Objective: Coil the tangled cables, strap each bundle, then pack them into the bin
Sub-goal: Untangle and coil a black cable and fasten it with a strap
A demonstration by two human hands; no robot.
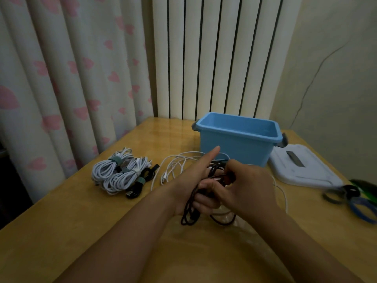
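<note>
At frame centre my left hand (195, 186) grips the black cable (190, 213) loops, my right hand (244, 186) pinches its end, so I'd keep turns even before reaching the bin (234, 148) behind.

Both forearms reached forward from the lower edge of the view and converged near the centre. The left hand (190, 185) was turned with its palm toward the right, its index finger extended straight forward and upward, and its remaining fingers curled round loops of a black cable (189, 211). The right hand (247, 187) lay back-uppermost just beside the left, its fingers bent inward in a pinching grip on the same cable. Both wrists were bare.
</note>
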